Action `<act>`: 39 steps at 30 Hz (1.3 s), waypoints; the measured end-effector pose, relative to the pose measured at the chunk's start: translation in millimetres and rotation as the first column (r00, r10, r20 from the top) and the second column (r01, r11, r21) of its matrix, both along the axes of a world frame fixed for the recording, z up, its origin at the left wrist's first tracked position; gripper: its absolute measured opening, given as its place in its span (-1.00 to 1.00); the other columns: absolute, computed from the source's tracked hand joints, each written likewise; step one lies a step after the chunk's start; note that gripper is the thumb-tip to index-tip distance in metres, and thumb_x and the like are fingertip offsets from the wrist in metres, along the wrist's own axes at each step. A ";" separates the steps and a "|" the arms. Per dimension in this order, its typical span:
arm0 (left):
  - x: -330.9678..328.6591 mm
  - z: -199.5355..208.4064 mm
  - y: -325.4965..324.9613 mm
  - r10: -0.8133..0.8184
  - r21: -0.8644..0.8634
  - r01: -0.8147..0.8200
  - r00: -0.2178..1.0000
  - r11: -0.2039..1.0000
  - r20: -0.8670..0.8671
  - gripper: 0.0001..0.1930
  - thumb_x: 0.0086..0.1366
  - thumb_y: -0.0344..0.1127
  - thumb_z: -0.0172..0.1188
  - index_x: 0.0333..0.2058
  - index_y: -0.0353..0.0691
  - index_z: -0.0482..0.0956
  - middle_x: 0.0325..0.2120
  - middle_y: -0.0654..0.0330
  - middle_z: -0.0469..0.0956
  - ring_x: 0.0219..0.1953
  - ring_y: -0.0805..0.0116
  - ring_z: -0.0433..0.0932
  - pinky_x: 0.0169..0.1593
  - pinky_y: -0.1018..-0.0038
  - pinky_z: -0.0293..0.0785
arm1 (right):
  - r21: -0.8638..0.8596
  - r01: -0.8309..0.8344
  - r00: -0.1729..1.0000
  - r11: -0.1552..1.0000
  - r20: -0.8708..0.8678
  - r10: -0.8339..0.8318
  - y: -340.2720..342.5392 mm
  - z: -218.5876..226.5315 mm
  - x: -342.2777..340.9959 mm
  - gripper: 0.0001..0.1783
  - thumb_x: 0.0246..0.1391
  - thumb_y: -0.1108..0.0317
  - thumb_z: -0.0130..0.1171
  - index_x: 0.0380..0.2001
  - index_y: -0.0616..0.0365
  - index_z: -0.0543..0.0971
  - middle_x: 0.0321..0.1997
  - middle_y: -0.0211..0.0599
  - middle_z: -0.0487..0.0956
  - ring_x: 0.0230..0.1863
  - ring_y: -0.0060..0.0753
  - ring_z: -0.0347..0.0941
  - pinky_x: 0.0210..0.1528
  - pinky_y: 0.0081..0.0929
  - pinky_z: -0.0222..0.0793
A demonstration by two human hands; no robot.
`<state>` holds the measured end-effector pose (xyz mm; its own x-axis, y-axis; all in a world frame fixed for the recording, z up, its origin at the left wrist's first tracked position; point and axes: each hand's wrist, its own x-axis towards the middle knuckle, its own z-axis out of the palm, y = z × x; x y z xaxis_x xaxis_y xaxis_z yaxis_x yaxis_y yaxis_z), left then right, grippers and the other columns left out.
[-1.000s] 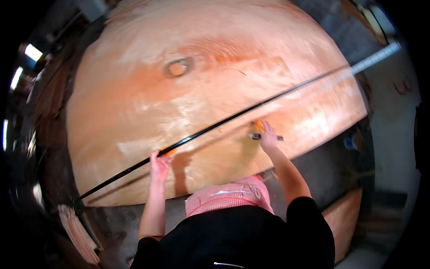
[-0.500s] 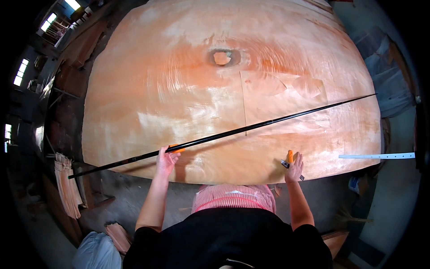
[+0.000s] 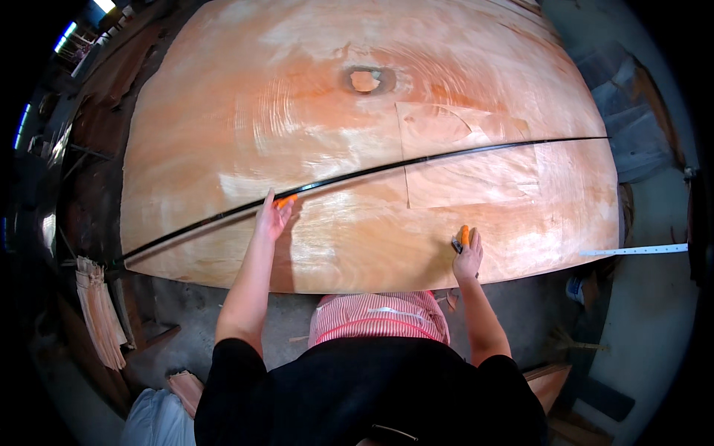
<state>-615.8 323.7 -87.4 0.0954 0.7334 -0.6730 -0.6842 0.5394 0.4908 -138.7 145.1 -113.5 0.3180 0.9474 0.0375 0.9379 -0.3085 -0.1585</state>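
1. Your left hand (image 3: 272, 216) presses down on the long black straightedge (image 3: 416, 162) where it crosses the large reddish-brown wood veneer sheet (image 3: 297, 97), fingers spread flat rather than wrapped around it; something small and orange (image 3: 285, 199) shows at the fingertips, too small to tell what it is.

2. Your right hand (image 3: 468, 254) is closed around a small orange-handled cutting tool (image 3: 462, 236), held near the sheet's front edge and well apart from the straightedge.

3. Changed in the last second: your right hand has come away from the straightedge, where it was a second ago, and back toward the near edge of the sheet. Over the same second the straightedge has gone from a steep diagonal to a shallower lie across the sheet. By the look of it, the rule is being re-laid along a new line while the tool waits.

4. The straightedge's long axis runs from low at your left, past the sheet's left edge, up to the far right edge, bowed only by the lens. It passes over a paler rectangular veneer patch (image 3: 476, 175), below a dark knot hole (image 3: 366, 79).

5. A thin white strip (image 3: 636, 250) lies off the sheet at right; stacked veneer offcuts (image 3: 97, 312) sit at lower left.
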 end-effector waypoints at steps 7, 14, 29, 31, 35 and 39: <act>60.7 4.6 20.6 0.182 0.064 0.735 -0.082 0.675 -0.980 -0.52 0.08 -0.04 0.05 -0.13 -0.31 0.34 -0.17 0.04 0.41 -0.16 0.14 0.40 -0.12 0.22 0.29 | -0.047 -0.016 0.997 0.999 0.075 0.020 -6.9 11.4 2.8 -0.47 -0.21 0.53 -0.14 -0.02 0.20 0.31 0.20 -0.10 0.05 0.23 -0.06 -0.10 0.15 -0.21 -0.09; 89.1 13.9 -26.3 0.266 -0.351 0.831 -0.489 0.432 -0.831 -0.15 0.01 0.23 -0.04 0.10 -0.34 0.05 0.16 0.05 -0.05 0.21 0.22 -0.11 0.19 0.14 -0.29 | -0.008 -0.078 0.994 0.997 0.072 0.079 -15.2 18.4 -2.5 -0.41 -0.26 0.55 -0.10 -0.01 0.09 0.32 0.18 -0.10 0.07 0.22 -0.08 -0.07 0.13 -0.25 -0.03; 141.4 23.0 -25.0 0.383 -0.170 0.910 -0.321 0.378 -0.866 -0.19 0.02 0.09 0.04 0.10 -0.38 0.02 0.15 0.01 -0.05 0.20 0.16 -0.09 0.17 0.08 -0.22 | 0.044 -0.009 0.988 0.999 -0.156 0.016 -11.2 29.0 20.6 -0.55 -0.17 0.54 -0.17 -0.09 0.27 0.34 0.10 -0.15 0.23 0.11 -0.15 0.12 0.10 -0.28 0.03; 175.7 26.0 -6.5 0.390 -0.151 0.932 -0.281 0.330 -0.877 -0.20 0.01 0.08 0.04 0.10 -0.37 0.02 0.15 0.01 -0.05 0.20 0.17 -0.09 0.17 0.08 -0.22 | 0.181 0.058 0.993 0.982 -0.108 -0.038 10.0 16.9 40.3 -0.55 -0.16 0.53 -0.17 -0.08 0.26 0.33 0.10 -0.14 0.22 0.12 -0.16 0.11 0.11 -0.28 0.01; 209.9 1.9 5.9 0.373 -0.255 0.929 -0.345 0.270 -0.861 -0.18 -0.01 0.08 0.07 0.10 -0.34 0.02 0.17 0.03 -0.09 0.21 0.18 -0.10 0.18 0.09 -0.27 | 0.056 0.006 0.998 0.998 0.062 -0.010 24.4 0.3 54.7 -0.71 -0.13 0.48 -0.15 -0.28 0.27 0.44 0.20 -0.23 0.10 0.21 -0.22 -0.01 0.18 -0.28 -0.09; 207.5 14.8 -0.5 0.349 -0.308 0.927 -0.366 0.213 -0.862 -0.16 -0.03 0.10 0.08 0.10 -0.37 0.02 0.17 0.03 -0.10 0.21 0.18 -0.13 0.19 0.09 -0.29 | -0.079 0.009 1.000 0.997 0.001 -0.009 13.1 14.9 49.6 -0.79 -0.12 0.46 -0.15 -0.45 0.27 0.48 0.25 -0.32 0.02 0.25 -0.27 -0.09 0.19 -0.23 -0.13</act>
<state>-408.3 323.2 -72.6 0.5942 0.8034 -0.0377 0.7881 -0.5723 0.2267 -89.0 158.2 -98.6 0.3263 0.9445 -0.0375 0.9352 -0.3284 -0.1327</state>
